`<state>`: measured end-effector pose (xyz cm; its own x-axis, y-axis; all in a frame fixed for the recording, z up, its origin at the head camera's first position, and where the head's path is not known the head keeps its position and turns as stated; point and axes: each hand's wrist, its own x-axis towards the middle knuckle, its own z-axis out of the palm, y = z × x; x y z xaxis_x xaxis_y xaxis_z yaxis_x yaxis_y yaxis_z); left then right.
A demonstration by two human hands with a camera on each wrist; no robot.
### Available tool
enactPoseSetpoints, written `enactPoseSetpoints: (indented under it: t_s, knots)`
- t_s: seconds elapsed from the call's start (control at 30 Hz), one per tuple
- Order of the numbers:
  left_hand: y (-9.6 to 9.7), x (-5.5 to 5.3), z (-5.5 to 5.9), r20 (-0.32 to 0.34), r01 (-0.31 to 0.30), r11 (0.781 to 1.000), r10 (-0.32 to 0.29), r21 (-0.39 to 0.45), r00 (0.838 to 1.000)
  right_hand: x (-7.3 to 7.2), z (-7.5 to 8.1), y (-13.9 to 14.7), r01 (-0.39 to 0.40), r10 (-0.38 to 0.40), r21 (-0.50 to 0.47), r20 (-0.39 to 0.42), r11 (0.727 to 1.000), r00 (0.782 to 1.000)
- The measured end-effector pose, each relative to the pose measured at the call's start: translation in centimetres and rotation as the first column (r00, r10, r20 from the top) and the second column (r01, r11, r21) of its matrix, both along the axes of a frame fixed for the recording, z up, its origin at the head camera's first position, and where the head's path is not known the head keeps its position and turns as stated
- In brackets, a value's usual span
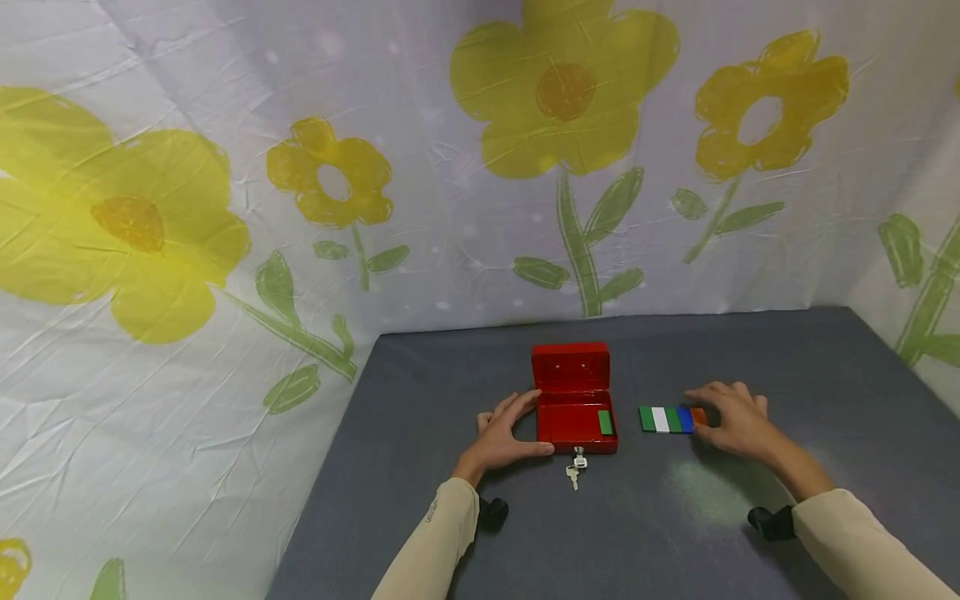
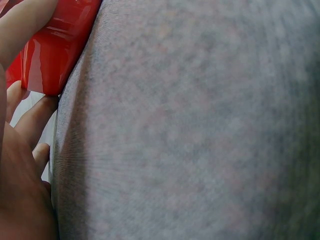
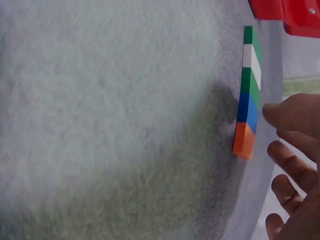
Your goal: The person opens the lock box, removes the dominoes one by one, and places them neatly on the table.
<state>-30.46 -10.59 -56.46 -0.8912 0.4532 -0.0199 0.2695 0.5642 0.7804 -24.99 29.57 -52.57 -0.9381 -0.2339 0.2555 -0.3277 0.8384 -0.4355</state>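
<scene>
A red metal cash box (image 1: 576,446) stands on the grey table with its lid (image 1: 572,367) raised. Inside, at the right, lies a green domino (image 1: 605,422). My left hand (image 1: 502,435) holds the box at its left side, thumb at the front corner and fingers toward the back. To the right of the box, a row of dominoes lies side by side: green, a white domino (image 1: 660,420), green, a blue domino (image 3: 247,107) and an orange domino (image 3: 244,140). My right hand (image 1: 737,421) hovers at the orange end, fingers spread and apart from the row.
Keys (image 1: 573,475) hang from the lock at the front of the box and rest on the table (image 1: 600,542). Behind the table's far edge hangs a white curtain (image 1: 450,208) printed with yellow flowers.
</scene>
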Motion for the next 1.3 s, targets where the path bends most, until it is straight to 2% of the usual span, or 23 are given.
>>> enactPoseSetpoints:
  t_s: [0.2, 0.33, 0.67, 0.97, 1.3]
  knots:
    - [0.0, 0.1, 0.1, 0.012, -0.006, 1.0, 0.006, -0.001, 1.0, -0.1, 0.0, -0.9, -0.051, 0.045, -0.047, -0.125, 0.998, 0.991]
    - [0.1, 0.2, 0.2, 0.022, -0.019, 1.0, 0.019, -0.001, 1.0, -0.2, -0.3, -1.5, -0.063, 0.054, -0.051, -0.163, 0.997, 0.985]
    - [0.0, 0.1, 0.1, 0.017, -0.014, 1.0, 0.014, -0.009, 1.0, -0.3, 0.1, -3.6, -0.065, 0.053, -0.091, -0.121, 0.994, 0.991]
    - [0.1, 0.2, 0.3, 0.032, -0.009, 1.0, 0.009, -0.004, 0.999, -0.7, 0.0, -5.4, -0.131, 0.107, -0.132, -0.175, 0.983, 0.979]
    - [0.0, 0.2, 0.1, 0.028, -0.007, 1.0, 0.007, -0.006, 1.0, -0.7, -0.2, -6.8, -0.136, 0.108, -0.138, -0.19, 0.981, 0.976]
